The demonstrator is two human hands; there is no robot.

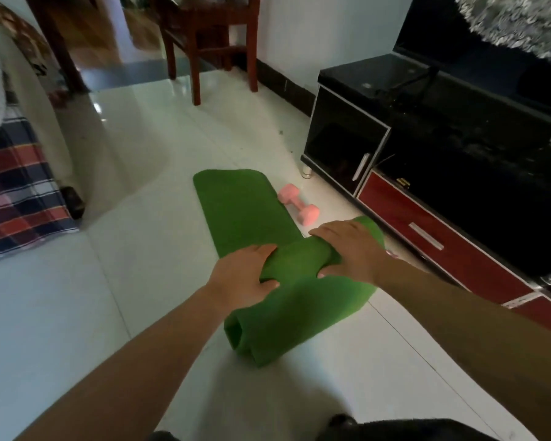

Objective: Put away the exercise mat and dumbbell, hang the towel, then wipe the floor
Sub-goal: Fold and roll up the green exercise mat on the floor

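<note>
Your left hand (245, 275) and right hand (350, 249) clasp the rolled exercise mat (287, 300); it looks soft and springy, so grip mid-roll.

No text, label, brand or number is showing legibly anywhere in the view; a small white tag on the red cabinet (439, 237) front, low at the right, is reading too blurred to make out.

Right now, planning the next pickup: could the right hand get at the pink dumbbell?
Probably yes. The right hand is on the mat roll; the dumbbell lies just beyond on bare floor, nothing between.
</note>
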